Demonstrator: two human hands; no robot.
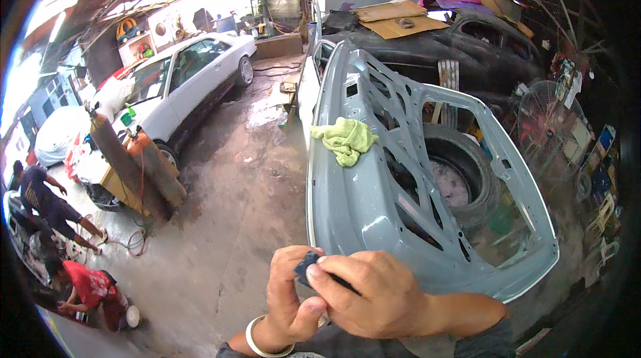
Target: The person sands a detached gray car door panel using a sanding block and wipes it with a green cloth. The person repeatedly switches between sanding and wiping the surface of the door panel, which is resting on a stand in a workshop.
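Close together at the lower middle, my left hand [287, 291] and my right hand [374, 291] both grip a small dark, flat-looking piece [306, 266]. It resembles folded sandpaper, though most of it is hidden by my fingers. A pale bangle is around my left wrist. Just beyond my hands lies a grey-painted car tailgate [347, 211], its inner frame and window opening showing. A crumpled yellow-green cloth [346, 139] rests on its upper left part, apart from my hands.
A tyre [491, 191] shows through the tailgate's window opening. A dark car body [494, 44] with cardboard on it stands behind, and a large fan [551, 114] at right. On the left are a white car [193, 78], gas cylinders [123, 158] and two people at work.
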